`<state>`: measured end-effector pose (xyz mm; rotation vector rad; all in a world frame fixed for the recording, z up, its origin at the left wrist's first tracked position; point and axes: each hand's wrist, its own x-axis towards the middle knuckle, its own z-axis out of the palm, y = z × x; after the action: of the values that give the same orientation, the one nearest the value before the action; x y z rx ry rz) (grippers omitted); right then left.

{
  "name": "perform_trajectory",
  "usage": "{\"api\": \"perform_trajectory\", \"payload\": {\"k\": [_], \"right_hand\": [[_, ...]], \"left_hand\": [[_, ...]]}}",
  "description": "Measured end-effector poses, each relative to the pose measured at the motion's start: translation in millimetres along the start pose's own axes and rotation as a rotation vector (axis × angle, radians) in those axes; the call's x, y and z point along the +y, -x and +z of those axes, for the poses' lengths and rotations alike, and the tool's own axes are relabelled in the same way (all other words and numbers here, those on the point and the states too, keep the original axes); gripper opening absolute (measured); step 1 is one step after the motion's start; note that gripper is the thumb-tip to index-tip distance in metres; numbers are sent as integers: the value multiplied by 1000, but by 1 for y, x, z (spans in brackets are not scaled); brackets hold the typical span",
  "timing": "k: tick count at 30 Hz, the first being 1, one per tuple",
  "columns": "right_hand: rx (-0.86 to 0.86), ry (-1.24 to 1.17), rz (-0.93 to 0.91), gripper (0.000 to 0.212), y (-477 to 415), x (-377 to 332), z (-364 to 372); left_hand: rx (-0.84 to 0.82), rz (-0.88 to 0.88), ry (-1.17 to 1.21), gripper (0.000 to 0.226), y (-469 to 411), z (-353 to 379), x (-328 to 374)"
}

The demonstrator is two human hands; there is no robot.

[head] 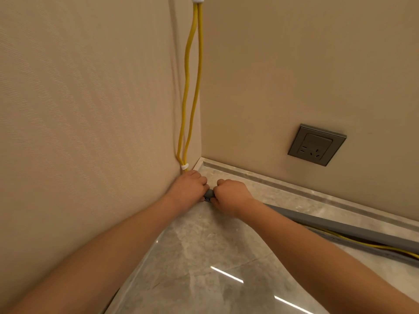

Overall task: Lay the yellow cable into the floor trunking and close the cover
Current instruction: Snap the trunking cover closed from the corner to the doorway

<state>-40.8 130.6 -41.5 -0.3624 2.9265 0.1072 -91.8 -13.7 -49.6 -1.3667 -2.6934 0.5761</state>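
Two strands of yellow cable (189, 87) hang down the wall corner from a white fitting at the top to a white clip (184, 166) near the floor. Grey floor trunking (353, 231) runs along the floor from the corner to the right edge. More yellow cable (371, 245) shows in its open side on the right. My left hand (189, 185) and my right hand (231, 194) meet at the corner end of the trunking (209, 194), both closed around it. The cable under my hands is hidden.
A grey wall socket (316, 145) sits on the right wall above the marble skirting (294, 189). The floor is glossy grey marble tile (204, 257). A textured beige wall (79, 109) stands close on the left.
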Motion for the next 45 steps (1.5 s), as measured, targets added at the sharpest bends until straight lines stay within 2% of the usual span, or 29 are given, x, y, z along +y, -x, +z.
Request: {"api": "perform_trajectory", "payload": {"k": [4, 7, 11, 14, 16, 18, 22, 27, 31, 33, 38, 45], "right_hand": [[-12, 124, -16, 25, 1, -6, 1], [7, 187, -5, 27, 5, -10, 9], [199, 214, -44, 27, 13, -7, 30], [365, 224, -27, 32, 17, -1, 36], [410, 155, -16, 41, 16, 1, 41], [382, 8, -19, 44, 13, 2, 45], [297, -166, -10, 34, 6, 12, 39], [20, -429, 35, 32, -8, 29, 21], [-40, -539, 45, 28, -8, 29, 21], [-2, -471, 63, 30, -6, 27, 22], [261, -168, 43, 32, 1, 10, 27], [230, 7, 72, 27, -1, -3, 28]], "left_hand": [[83, -18, -2, 30, 7, 6, 7], [157, -13, -69, 19, 11, 11, 12], [300, -57, -92, 18, 14, 24, 17], [315, -137, -59, 29, 16, 29, 27], [293, -175, -42, 34, 17, 28, 31], [228, -200, -45, 39, 15, 31, 31], [158, -200, -24, 46, 9, 35, 25], [165, -127, 23, 59, 1, 28, 11], [193, -91, 64, 47, 0, 29, 9], [213, -79, 61, 43, 3, 30, 10], [345, -48, 48, 37, 4, 25, 10], [343, -40, 0, 32, 1, 21, 6]]}}
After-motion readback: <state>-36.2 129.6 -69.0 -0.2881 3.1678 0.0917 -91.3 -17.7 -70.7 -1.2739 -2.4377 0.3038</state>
